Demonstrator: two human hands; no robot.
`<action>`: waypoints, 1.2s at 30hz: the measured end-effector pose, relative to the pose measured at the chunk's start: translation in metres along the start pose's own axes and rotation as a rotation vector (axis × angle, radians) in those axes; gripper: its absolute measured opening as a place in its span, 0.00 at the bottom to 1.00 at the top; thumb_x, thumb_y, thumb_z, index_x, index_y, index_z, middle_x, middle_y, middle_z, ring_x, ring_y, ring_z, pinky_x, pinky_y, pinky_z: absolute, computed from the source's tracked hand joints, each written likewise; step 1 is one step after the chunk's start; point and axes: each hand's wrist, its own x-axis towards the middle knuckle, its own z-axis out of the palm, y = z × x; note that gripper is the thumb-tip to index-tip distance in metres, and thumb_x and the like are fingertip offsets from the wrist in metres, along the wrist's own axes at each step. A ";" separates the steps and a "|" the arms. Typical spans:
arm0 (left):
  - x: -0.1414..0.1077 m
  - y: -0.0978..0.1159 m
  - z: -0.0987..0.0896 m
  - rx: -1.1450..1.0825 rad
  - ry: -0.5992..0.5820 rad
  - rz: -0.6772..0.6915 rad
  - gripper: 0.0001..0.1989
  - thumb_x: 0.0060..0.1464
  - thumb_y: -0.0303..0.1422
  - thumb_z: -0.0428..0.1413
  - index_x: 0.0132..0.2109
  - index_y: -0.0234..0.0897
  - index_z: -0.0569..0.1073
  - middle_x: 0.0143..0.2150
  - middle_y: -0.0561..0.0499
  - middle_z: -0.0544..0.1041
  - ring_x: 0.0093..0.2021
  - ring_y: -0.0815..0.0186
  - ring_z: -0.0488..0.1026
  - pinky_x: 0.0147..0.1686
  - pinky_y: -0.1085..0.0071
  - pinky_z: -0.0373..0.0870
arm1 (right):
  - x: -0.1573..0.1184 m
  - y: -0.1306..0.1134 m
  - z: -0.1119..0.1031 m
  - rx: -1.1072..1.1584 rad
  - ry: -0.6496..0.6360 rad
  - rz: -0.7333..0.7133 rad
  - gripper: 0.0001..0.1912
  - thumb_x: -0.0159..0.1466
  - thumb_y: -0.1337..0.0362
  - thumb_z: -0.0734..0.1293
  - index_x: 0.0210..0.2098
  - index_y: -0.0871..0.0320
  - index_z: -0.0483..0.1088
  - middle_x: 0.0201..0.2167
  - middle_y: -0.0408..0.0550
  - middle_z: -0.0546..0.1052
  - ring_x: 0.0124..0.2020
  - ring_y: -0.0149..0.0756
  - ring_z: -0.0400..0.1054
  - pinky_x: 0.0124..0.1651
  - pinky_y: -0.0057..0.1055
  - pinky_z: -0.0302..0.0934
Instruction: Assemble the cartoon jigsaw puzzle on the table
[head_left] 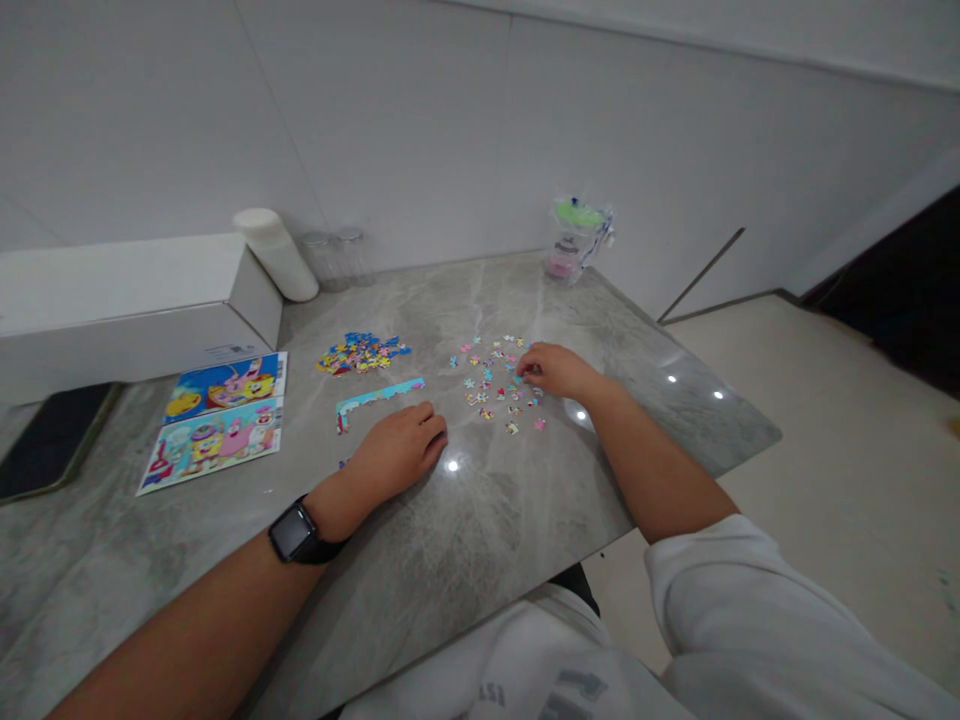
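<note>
My left hand (396,447) rests on the grey marble table just below a joined strip of puzzle pieces (382,393), its fingers bent together; what they hold, if anything, is hidden. The strip forms a light blue corner with a red end. At the right edge of the scattered puzzle pieces (487,385) is my right hand (551,370), fingertips pinched low over the pieces. Anything between those fingertips is too small to make out. A heap of blue and yellow pieces (360,353) lies above the strip. Left of it sits a picture sheet (225,420) with cartoon figures.
A white box (120,300) stands at the back left, with a white bottle (276,253) leaning beside it and clear glasses (337,260). A dark phone (52,440) lies at the far left. Near the wall stands a bagged cup (576,240) with a green top.
</note>
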 end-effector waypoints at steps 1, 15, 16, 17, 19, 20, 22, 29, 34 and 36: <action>0.000 0.000 0.000 0.003 -0.002 -0.002 0.11 0.71 0.34 0.51 0.47 0.36 0.77 0.46 0.42 0.76 0.44 0.57 0.75 0.45 0.61 0.72 | 0.000 0.001 0.000 -0.010 0.000 0.014 0.10 0.65 0.69 0.72 0.45 0.55 0.83 0.42 0.51 0.81 0.43 0.39 0.73 0.47 0.31 0.62; 0.000 0.001 0.001 -0.006 0.007 -0.006 0.10 0.71 0.34 0.52 0.47 0.36 0.78 0.46 0.43 0.77 0.44 0.58 0.76 0.44 0.63 0.71 | 0.001 -0.036 0.006 0.140 -0.034 -0.281 0.15 0.65 0.74 0.70 0.48 0.53 0.83 0.46 0.50 0.80 0.49 0.40 0.74 0.54 0.34 0.64; 0.000 0.002 0.001 -0.008 0.011 -0.006 0.10 0.71 0.34 0.53 0.47 0.36 0.78 0.46 0.43 0.77 0.44 0.57 0.76 0.44 0.63 0.71 | 0.001 -0.037 0.007 0.139 -0.037 -0.279 0.15 0.64 0.74 0.70 0.47 0.54 0.83 0.46 0.50 0.80 0.49 0.40 0.74 0.54 0.34 0.64; 0.000 0.002 0.002 -0.008 0.014 -0.007 0.10 0.71 0.34 0.53 0.47 0.36 0.78 0.46 0.42 0.77 0.44 0.57 0.76 0.44 0.63 0.71 | 0.001 -0.038 0.007 0.133 -0.039 -0.270 0.14 0.64 0.74 0.70 0.46 0.54 0.82 0.46 0.50 0.80 0.48 0.40 0.74 0.53 0.34 0.64; 0.000 0.003 0.002 -0.001 0.017 -0.015 0.10 0.70 0.34 0.53 0.46 0.36 0.78 0.46 0.42 0.77 0.44 0.57 0.76 0.44 0.63 0.72 | 0.002 -0.037 0.007 0.114 -0.048 -0.245 0.11 0.64 0.72 0.71 0.44 0.55 0.82 0.44 0.50 0.80 0.46 0.40 0.74 0.52 0.33 0.64; -0.001 0.001 0.001 0.001 0.016 -0.009 0.10 0.70 0.34 0.54 0.46 0.37 0.78 0.45 0.42 0.77 0.44 0.57 0.76 0.44 0.63 0.72 | 0.002 -0.037 0.006 0.103 -0.055 -0.233 0.09 0.64 0.72 0.72 0.42 0.55 0.82 0.43 0.50 0.80 0.45 0.40 0.74 0.51 0.33 0.64; -0.002 -0.004 -0.003 -0.009 0.023 0.034 0.10 0.70 0.34 0.54 0.46 0.38 0.79 0.45 0.43 0.78 0.45 0.57 0.77 0.45 0.63 0.72 | 0.001 -0.036 0.004 0.090 -0.069 -0.219 0.07 0.62 0.70 0.73 0.39 0.56 0.81 0.42 0.50 0.79 0.44 0.40 0.74 0.49 0.33 0.64; -0.029 -0.053 -0.063 -0.220 0.413 -0.042 0.15 0.71 0.40 0.52 0.53 0.39 0.80 0.50 0.44 0.81 0.47 0.60 0.76 0.51 0.62 0.72 | -0.004 -0.048 -0.013 0.302 0.052 -0.208 0.04 0.64 0.69 0.69 0.35 0.55 0.76 0.35 0.46 0.80 0.37 0.36 0.73 0.44 0.32 0.63; -0.068 -0.065 -0.086 -0.388 0.534 -0.273 0.17 0.67 0.45 0.56 0.47 0.38 0.82 0.44 0.47 0.82 0.39 0.64 0.74 0.40 0.68 0.70 | -0.001 -0.086 -0.030 0.476 0.149 -0.288 0.05 0.66 0.63 0.69 0.36 0.54 0.77 0.34 0.46 0.80 0.34 0.36 0.71 0.41 0.33 0.63; -0.081 -0.061 -0.077 -0.466 0.527 -0.315 0.17 0.67 0.46 0.56 0.44 0.39 0.82 0.42 0.48 0.82 0.38 0.65 0.74 0.38 0.69 0.69 | 0.004 -0.109 -0.032 0.534 0.140 -0.326 0.06 0.66 0.61 0.69 0.36 0.54 0.79 0.35 0.46 0.80 0.34 0.35 0.71 0.40 0.33 0.63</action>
